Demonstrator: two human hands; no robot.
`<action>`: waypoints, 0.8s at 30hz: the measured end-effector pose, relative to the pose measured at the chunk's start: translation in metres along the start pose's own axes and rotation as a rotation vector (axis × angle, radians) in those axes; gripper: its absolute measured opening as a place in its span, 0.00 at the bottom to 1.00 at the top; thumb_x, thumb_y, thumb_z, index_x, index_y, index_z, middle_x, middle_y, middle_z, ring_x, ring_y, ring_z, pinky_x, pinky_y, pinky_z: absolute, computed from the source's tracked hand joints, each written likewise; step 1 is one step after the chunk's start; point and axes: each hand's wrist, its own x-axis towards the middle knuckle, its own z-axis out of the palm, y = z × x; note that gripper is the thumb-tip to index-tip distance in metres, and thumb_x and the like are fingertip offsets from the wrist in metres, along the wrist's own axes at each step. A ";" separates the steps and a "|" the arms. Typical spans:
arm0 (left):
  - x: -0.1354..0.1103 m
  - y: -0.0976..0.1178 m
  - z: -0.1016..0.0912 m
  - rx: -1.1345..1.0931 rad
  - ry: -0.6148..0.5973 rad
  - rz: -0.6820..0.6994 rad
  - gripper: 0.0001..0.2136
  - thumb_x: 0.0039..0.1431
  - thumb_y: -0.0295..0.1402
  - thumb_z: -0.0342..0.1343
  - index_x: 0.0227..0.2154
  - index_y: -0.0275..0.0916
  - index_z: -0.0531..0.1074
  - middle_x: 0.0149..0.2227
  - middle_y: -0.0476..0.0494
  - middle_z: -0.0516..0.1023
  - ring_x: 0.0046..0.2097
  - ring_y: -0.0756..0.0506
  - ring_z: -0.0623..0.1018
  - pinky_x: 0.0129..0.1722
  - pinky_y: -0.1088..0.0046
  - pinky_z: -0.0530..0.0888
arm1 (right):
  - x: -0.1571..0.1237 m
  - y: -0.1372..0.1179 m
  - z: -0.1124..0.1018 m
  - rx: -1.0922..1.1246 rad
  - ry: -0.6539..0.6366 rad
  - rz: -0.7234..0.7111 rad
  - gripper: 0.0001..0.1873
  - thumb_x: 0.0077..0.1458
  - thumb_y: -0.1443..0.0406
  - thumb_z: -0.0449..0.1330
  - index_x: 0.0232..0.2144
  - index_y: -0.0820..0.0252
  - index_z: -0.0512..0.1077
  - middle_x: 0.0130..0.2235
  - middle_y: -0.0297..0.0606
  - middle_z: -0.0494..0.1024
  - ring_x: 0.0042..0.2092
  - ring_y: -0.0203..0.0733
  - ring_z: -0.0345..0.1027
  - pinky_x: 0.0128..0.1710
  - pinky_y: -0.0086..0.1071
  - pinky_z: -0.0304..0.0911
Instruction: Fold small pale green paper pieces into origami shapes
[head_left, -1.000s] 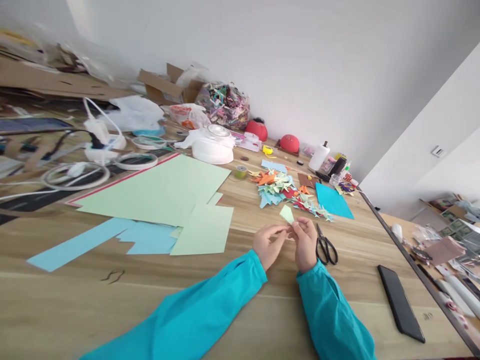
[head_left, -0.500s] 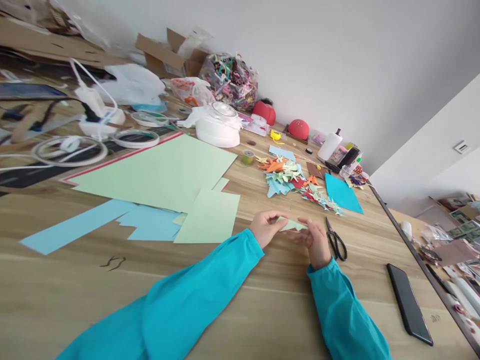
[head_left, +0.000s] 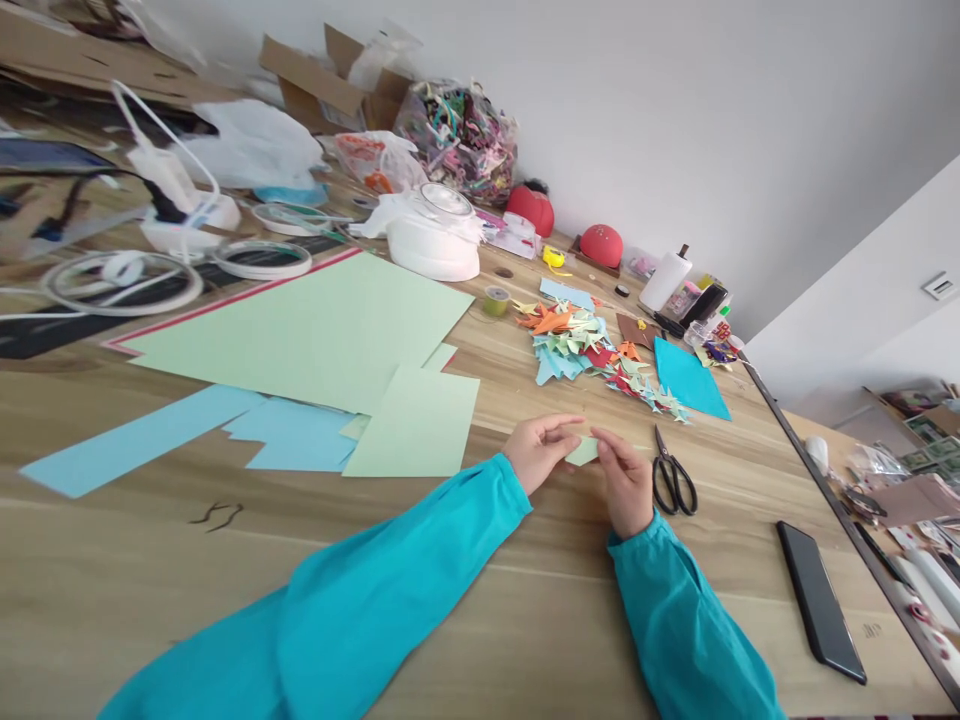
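Observation:
A small piece of pale green paper (head_left: 583,451) is pinched between my two hands above the wooden table (head_left: 525,620). My left hand (head_left: 538,452) grips its left side between thumb and fingers. On the other side, my right hand (head_left: 625,480) holds the right edge, and fingers cover part of the paper. Black-handled scissors (head_left: 675,480) lie just right of my right hand. Beyond the hands is a pile of folded paper pieces (head_left: 574,345) in orange, green, blue and red. A pale green paper square (head_left: 416,425) lies to the left.
A large pale green sheet (head_left: 300,330) and blue paper strips (head_left: 142,440) lie at left. A black phone (head_left: 821,600) rests at right. Along the back stand a white round container (head_left: 433,240), a roll of tape (head_left: 496,300) and a turquoise sheet (head_left: 690,378).
My hands have come closer together on the green paper, and less of it shows between them. My right hand has turned inward. The view has shifted slightly.

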 end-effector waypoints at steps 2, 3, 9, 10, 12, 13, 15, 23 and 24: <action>0.000 -0.002 -0.001 0.044 -0.107 0.057 0.19 0.42 0.31 0.60 0.41 0.33 0.73 0.30 0.45 0.78 0.29 0.47 0.76 0.29 0.71 0.76 | 0.002 0.003 -0.004 0.042 0.057 0.054 0.12 0.50 0.61 0.58 0.37 0.57 0.75 0.36 0.37 0.77 0.33 0.38 0.68 0.33 0.33 0.66; 0.001 -0.003 -0.002 0.089 -0.153 0.105 0.19 0.41 0.31 0.60 0.40 0.33 0.74 0.32 0.44 0.78 0.31 0.47 0.76 0.32 0.71 0.76 | 0.003 0.004 -0.005 0.059 0.069 0.080 0.13 0.50 0.60 0.58 0.37 0.58 0.75 0.36 0.37 0.77 0.31 0.37 0.68 0.31 0.33 0.66; 0.000 -0.005 -0.005 0.336 -0.157 0.336 0.10 0.41 0.27 0.59 0.30 0.35 0.77 0.34 0.43 0.78 0.34 0.48 0.76 0.35 0.74 0.75 | 0.004 -0.002 -0.008 0.086 0.026 0.128 0.12 0.47 0.61 0.61 0.35 0.59 0.75 0.33 0.35 0.76 0.28 0.33 0.67 0.28 0.29 0.64; 0.000 -0.004 -0.004 0.337 -0.145 0.335 0.09 0.41 0.27 0.59 0.29 0.36 0.77 0.33 0.43 0.78 0.33 0.48 0.76 0.35 0.74 0.75 | 0.004 -0.004 -0.008 0.111 -0.001 0.135 0.12 0.45 0.61 0.62 0.35 0.58 0.74 0.31 0.34 0.76 0.27 0.33 0.67 0.29 0.29 0.64; 0.000 -0.001 -0.004 0.308 -0.122 0.313 0.08 0.41 0.26 0.59 0.28 0.36 0.77 0.32 0.44 0.78 0.32 0.48 0.76 0.33 0.75 0.75 | 0.003 -0.008 -0.008 0.178 -0.063 0.156 0.11 0.43 0.63 0.64 0.33 0.57 0.73 0.26 0.32 0.75 0.27 0.34 0.67 0.30 0.30 0.64; 0.000 0.000 -0.004 0.289 -0.112 0.294 0.08 0.40 0.26 0.59 0.27 0.36 0.77 0.31 0.44 0.79 0.32 0.48 0.76 0.33 0.75 0.75 | 0.003 -0.010 -0.008 0.209 -0.090 0.165 0.10 0.42 0.63 0.65 0.31 0.57 0.73 0.25 0.31 0.74 0.27 0.34 0.68 0.31 0.31 0.65; 0.000 0.002 -0.003 0.261 -0.100 0.251 0.06 0.40 0.26 0.60 0.26 0.36 0.77 0.29 0.45 0.79 0.30 0.49 0.76 0.31 0.75 0.75 | 0.003 -0.013 -0.008 0.242 -0.132 0.171 0.09 0.40 0.64 0.66 0.28 0.57 0.72 0.25 0.31 0.74 0.29 0.37 0.69 0.33 0.32 0.65; 0.000 0.004 -0.004 0.162 -0.114 0.114 0.07 0.37 0.27 0.63 0.25 0.35 0.77 0.20 0.48 0.77 0.24 0.49 0.76 0.28 0.74 0.75 | 0.005 -0.011 -0.011 0.278 -0.182 0.159 0.07 0.41 0.66 0.65 0.26 0.56 0.71 0.27 0.32 0.75 0.31 0.38 0.70 0.35 0.34 0.65; 0.000 0.004 -0.003 0.153 -0.114 0.112 0.07 0.37 0.27 0.63 0.25 0.35 0.77 0.20 0.48 0.77 0.25 0.48 0.76 0.28 0.74 0.75 | 0.005 -0.010 -0.011 0.281 -0.180 0.152 0.06 0.41 0.67 0.65 0.26 0.56 0.71 0.27 0.32 0.75 0.31 0.38 0.70 0.35 0.34 0.64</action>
